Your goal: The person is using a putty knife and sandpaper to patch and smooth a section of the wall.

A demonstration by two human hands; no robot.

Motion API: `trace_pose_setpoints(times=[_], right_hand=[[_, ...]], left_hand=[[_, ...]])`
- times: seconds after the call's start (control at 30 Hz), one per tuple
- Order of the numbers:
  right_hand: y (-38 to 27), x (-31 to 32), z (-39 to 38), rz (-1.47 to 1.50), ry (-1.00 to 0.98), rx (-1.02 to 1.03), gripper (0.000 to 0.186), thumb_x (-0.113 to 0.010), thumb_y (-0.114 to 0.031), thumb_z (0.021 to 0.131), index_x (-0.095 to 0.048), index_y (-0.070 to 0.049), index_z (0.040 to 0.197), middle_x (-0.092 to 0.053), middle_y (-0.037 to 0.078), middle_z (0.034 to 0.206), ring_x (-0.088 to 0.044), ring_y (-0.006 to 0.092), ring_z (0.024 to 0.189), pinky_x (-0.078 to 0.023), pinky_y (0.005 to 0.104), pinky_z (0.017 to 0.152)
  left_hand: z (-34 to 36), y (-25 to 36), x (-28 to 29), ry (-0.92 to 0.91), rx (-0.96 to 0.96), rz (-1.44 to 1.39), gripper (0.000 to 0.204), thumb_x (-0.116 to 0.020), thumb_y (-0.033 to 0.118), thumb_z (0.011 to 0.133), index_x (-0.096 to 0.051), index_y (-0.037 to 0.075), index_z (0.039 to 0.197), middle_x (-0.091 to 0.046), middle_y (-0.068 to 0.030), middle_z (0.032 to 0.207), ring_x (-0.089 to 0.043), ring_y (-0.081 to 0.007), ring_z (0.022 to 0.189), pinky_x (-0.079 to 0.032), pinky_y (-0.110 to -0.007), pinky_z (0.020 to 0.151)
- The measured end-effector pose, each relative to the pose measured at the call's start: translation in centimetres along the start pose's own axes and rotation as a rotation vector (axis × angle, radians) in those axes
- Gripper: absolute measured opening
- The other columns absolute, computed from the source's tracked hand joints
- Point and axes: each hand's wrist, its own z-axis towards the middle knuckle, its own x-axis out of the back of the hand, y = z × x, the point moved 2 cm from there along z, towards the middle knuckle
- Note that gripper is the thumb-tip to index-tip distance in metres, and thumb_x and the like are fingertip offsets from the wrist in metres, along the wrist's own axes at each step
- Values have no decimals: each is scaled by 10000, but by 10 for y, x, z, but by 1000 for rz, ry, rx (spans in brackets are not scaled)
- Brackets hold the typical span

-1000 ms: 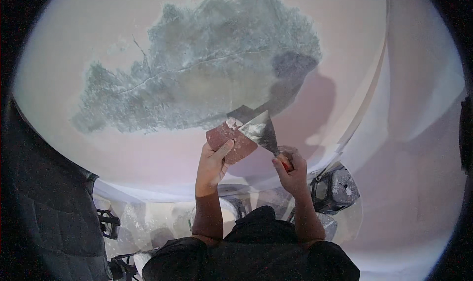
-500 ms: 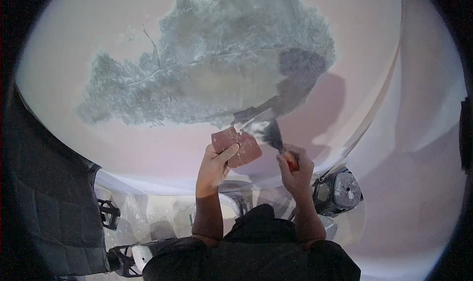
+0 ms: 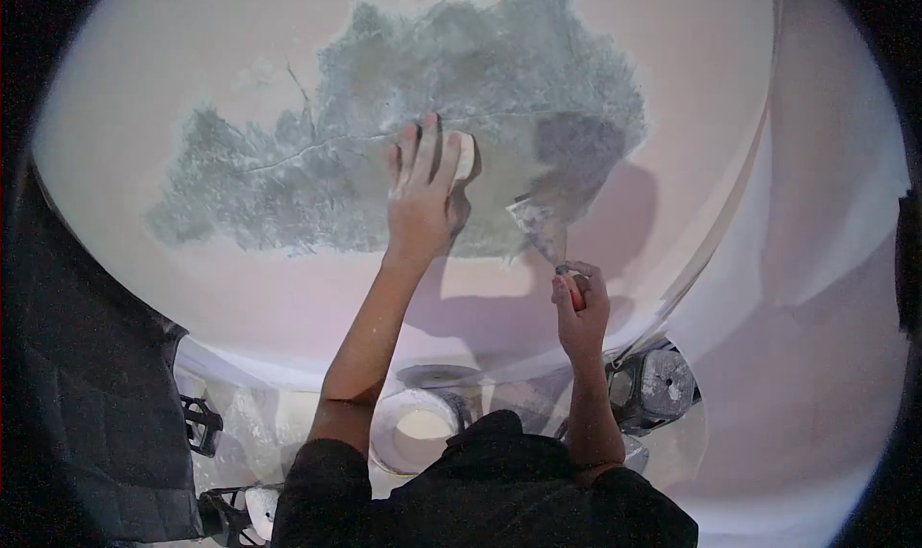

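Observation:
My left hand [image 3: 423,197] lies against the pale wall or ceiling surface, fingers stretched upward over a piece of sandpaper [image 3: 465,156]. Only the paper's pale side shows, past the index finger; the rest is hidden under the hand. Around it spreads a large grey patch [image 3: 471,53] with ragged edges and a thin crack running across. In my right hand [image 3: 583,308] is the orange handle of a putty knife [image 3: 541,229]. Its smeared metal blade points up and left, over the lower right of the patch; whether it touches there I cannot tell.
Below me stands a round bucket [image 3: 384,442] with pale material in it. A dark stool [image 3: 663,385] with white spatters is at the lower right, and other dark stool-like pieces [image 3: 202,425] at the lower left. Black sheeting [image 3: 86,375] hangs on the left.
My left hand has gone up from beside the putty knife onto the grey patch, turning the sandpaper's reddish face out of sight. The blade has swung away from the sandpaper and tilts upward.

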Motion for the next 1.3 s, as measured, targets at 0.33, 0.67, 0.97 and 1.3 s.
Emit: trace_pose_setpoints(times=[0.33,0.67,0.97,1.3], right_hand=[[6,-8,2,-13,-31,-15,191,-627,-84,916,-569,-17,1085,-618,76,782,-567,104,666,-460,252,605],[-32,-16,26,-153,-129,-19,203,-593,-59,920,-552,-6,1111,-578,45,729,-490,78,624,-409,230,574],[-42,-26,30,-235,-79,172,258,-657,-139,884,-563,3,1079,-632,147,715,-632,226,602,-484,333,568],[-56,-6,20,-227,-107,177,256,-656,-140,892,-568,-1,1088,-647,152,740,-646,219,630,-496,319,583]], left_hand=[[-19,-44,-53,70,-169,315,737,-608,498,780,-469,179,1430,-296,-145,1548,-186,-366,1452,-66,-528,1171],[-18,-46,-60,72,-126,368,761,-569,542,776,-425,232,1456,-253,-76,1576,-91,-295,1484,33,-495,1184],[-14,-36,-42,-29,-108,218,677,-492,501,881,-359,235,1489,-205,-93,1589,-70,-321,1482,64,-505,1174],[-8,5,-6,20,-32,389,591,-587,397,899,-449,204,1439,-330,-217,1465,-186,-480,1398,-155,-587,1129]])
